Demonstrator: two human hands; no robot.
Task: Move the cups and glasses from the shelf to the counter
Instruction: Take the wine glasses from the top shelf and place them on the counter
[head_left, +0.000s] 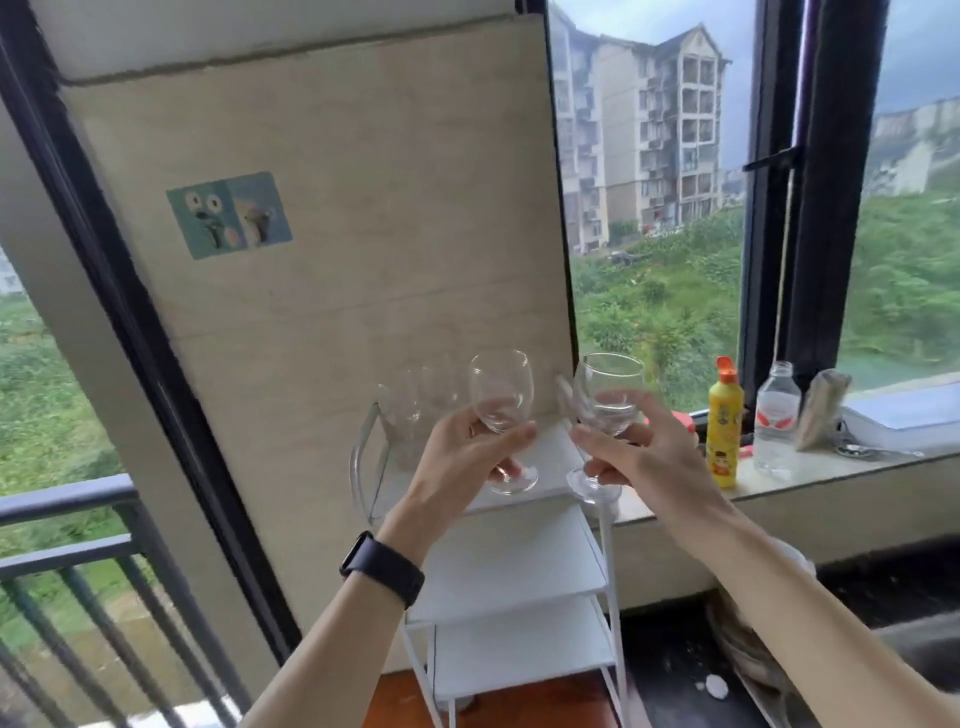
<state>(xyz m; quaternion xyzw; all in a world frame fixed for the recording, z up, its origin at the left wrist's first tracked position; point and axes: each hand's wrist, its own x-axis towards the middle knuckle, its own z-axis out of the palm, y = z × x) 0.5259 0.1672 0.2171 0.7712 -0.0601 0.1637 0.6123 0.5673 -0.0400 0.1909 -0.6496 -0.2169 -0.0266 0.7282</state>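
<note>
Two glasses are held just above the shelf (550, 452); more glasses (410, 405) are left standing at its back left. The left glass (501, 395) is gripped round the stem by the fingers of the left hand (462, 457), and the right glass (610, 395) likewise by the right hand (644, 462). With the bowls carried so near each other, a clink could crack them. Bottles (723, 426) on the table (831, 467) could be toppled at set-down.

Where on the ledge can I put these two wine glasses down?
The pale stone ledge looks bare between the white metal rack and the yellow squeeze bottle, though the right hand hides part. Right of that bottle it is crowded: clear plastic water bottle, crumpled grey bag, keys. The rack's lower shelves are bare.
</note>
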